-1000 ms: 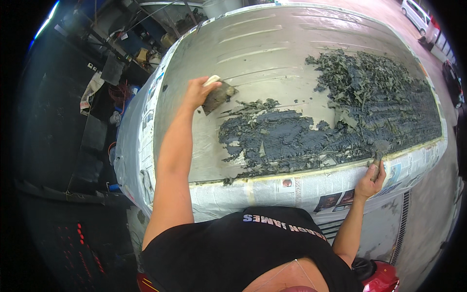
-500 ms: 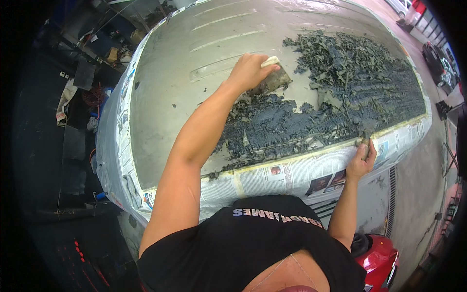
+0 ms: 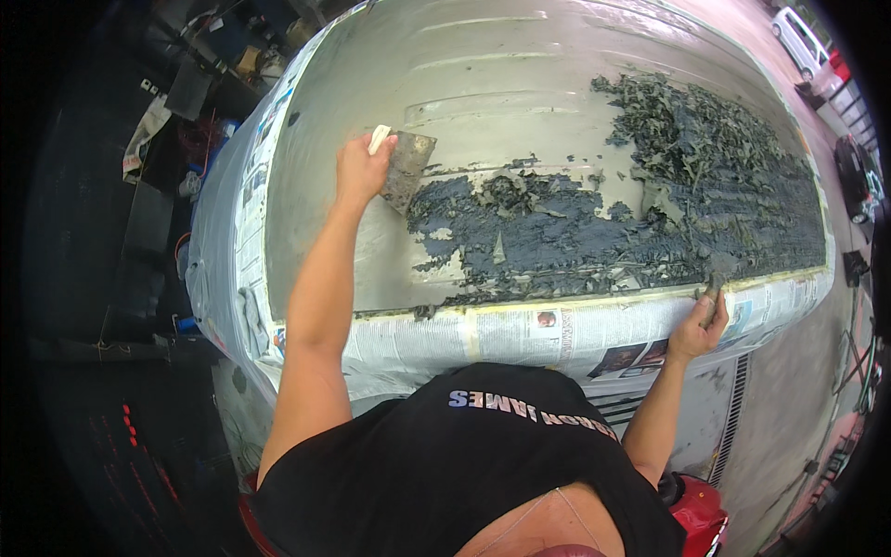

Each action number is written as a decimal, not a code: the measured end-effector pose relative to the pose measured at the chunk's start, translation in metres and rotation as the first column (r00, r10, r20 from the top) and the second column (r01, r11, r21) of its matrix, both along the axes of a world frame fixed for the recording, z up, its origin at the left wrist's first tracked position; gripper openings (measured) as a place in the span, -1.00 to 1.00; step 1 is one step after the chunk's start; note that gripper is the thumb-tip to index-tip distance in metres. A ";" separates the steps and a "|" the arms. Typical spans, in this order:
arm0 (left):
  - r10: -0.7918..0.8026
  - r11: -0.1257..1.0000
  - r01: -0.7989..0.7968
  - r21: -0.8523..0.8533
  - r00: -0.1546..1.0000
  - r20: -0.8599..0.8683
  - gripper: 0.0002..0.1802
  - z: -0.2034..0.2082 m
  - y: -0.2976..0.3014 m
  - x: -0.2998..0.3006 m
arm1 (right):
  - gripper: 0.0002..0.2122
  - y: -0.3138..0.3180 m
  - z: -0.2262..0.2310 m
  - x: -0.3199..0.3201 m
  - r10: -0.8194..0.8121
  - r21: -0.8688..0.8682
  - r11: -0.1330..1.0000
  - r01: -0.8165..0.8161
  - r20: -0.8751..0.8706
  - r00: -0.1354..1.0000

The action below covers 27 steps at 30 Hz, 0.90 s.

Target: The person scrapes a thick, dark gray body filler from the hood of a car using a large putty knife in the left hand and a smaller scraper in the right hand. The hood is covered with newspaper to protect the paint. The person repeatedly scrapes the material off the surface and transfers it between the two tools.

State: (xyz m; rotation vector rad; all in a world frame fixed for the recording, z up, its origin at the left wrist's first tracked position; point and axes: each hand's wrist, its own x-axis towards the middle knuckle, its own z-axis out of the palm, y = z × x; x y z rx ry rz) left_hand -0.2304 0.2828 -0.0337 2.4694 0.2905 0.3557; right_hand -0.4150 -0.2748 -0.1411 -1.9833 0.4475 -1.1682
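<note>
My left hand is closed round the pale handle of a wide scraper. Its smeared, flat blade sits over the left end of a dark patch of wrinkled, lifted paint. The patch lies on the ribbed grey metal roof of a vehicle. At the near right edge my right hand grips a narrower scraper; my fingers hide part of it. Thick shreds of peeled paint are heaped farther off on the right.
Newspaper held by yellowish masking tape borders the roof. Clear plastic sheeting hangs at its left side. Dark shelves with clutter stand far left. A red vehicle part shows below my right arm; parked cars are beyond, at right.
My left hand and its scraper have swept left, off the middle of the roof. A small pile of shreds now shows where the blade was. My right hand stays at the near edge.
</note>
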 end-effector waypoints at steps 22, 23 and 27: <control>-0.385 0.904 0.407 -0.134 0.909 0.162 -0.63 0.093 -0.255 0.051 | -0.66 0.004 0.008 0.000 -0.012 -0.022 1.000 0.013 0.064 0.998; -0.382 0.909 0.406 -0.093 0.902 0.202 -0.63 0.097 -0.244 0.051 | -0.66 0.005 0.008 0.000 -0.008 -0.025 1.000 0.010 0.070 0.998; -0.261 0.957 0.286 -0.055 0.927 0.268 -0.61 0.079 -0.144 0.049 | -0.65 0.004 0.004 -0.001 -0.005 -0.009 1.000 0.005 0.041 0.999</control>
